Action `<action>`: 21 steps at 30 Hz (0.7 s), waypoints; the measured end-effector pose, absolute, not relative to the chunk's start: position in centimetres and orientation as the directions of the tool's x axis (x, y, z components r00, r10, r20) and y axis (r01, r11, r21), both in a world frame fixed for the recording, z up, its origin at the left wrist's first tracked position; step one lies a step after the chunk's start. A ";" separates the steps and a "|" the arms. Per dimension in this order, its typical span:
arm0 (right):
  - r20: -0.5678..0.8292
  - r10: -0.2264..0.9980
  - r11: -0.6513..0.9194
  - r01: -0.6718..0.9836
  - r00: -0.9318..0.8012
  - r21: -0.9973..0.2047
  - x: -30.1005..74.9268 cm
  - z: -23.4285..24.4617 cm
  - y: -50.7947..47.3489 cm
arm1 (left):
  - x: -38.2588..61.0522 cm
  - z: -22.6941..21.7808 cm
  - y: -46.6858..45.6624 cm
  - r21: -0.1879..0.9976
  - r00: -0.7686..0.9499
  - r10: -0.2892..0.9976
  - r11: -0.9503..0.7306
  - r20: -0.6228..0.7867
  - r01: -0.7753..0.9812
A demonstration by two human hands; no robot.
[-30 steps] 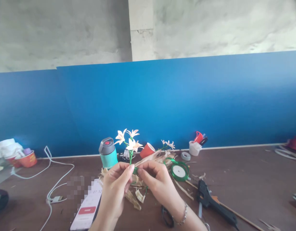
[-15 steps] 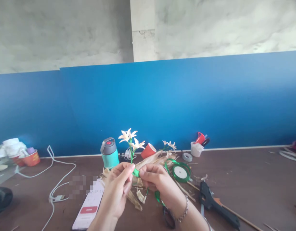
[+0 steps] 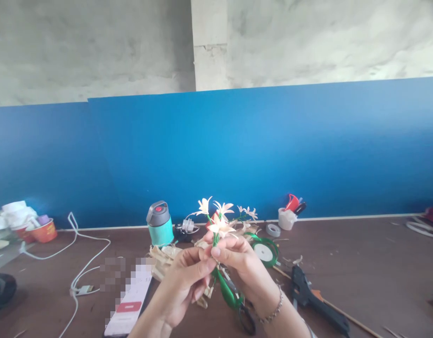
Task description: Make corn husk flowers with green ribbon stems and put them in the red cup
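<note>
A small spray of cream artificial flowers [image 3: 221, 227] with a green-wrapped stem stands upright between my hands. My left hand [image 3: 184, 279] is closed, its thumb and fingers pinching at the lower stem. Closed around the stem from the other side is my right hand [image 3: 242, 263], its fingertips touching the left ones. A loop of green ribbon [image 3: 227, 292] hangs below the fingers. Black-handled scissors [image 3: 246, 321] lie partly hidden beneath the right wrist. Behind the right hand is a ribbon spool [image 3: 263, 252] with a white centre.
Dry husk strips [image 3: 162, 258] lie behind the hands. At left are a phone [image 3: 130, 300], a white cable [image 3: 75, 281] and a teal bottle [image 3: 160, 230]. A black glue gun [image 3: 320, 300] lies at right, near a white cup [image 3: 287, 218] of pens. A blue partition [image 3: 216, 150] rises behind.
The flowers and both hands have shifted right, and the spray has turned, its blossoms fanning differently. My right fingers have moved from the ribbon up to the stem; the ribbon now hangs in a loop.
</note>
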State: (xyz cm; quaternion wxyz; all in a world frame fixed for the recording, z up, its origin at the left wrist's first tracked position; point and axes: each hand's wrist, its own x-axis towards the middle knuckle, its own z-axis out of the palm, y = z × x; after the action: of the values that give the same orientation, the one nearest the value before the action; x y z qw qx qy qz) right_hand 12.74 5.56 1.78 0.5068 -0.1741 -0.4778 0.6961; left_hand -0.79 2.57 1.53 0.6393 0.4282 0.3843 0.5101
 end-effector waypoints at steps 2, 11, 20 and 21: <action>0.226 0.882 -0.031 -0.530 -0.414 -0.847 12.6 1.8 5.5 | -0.8 1.5 2.5 0.977 0.147 0.989 0.030 0.001 -0.210; 0.155 0.972 0.048 -0.502 -0.174 -0.863 11.2 1.6 5.2 | -0.4 0.9 2.3 0.806 -0.132 0.857 -0.402 0.499 0.434; 0.166 0.984 0.123 -0.409 -0.071 -0.904 11.0 1.4 5.4 | -0.1 0.5 2.2 0.649 -0.168 0.737 -0.433 0.655 0.626; 0.170 0.983 0.125 -0.407 -0.076 -0.905 11.1 1.5 5.4 | -0.1 0.6 2.2 0.687 -0.171 0.763 -0.430 0.623 0.586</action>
State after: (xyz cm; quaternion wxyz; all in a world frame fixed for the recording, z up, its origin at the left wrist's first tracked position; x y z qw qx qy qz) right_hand 11.07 5.35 1.52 0.5997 -0.3198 -0.4503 0.5791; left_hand -0.08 2.19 0.64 0.0800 0.6388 0.5278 0.5540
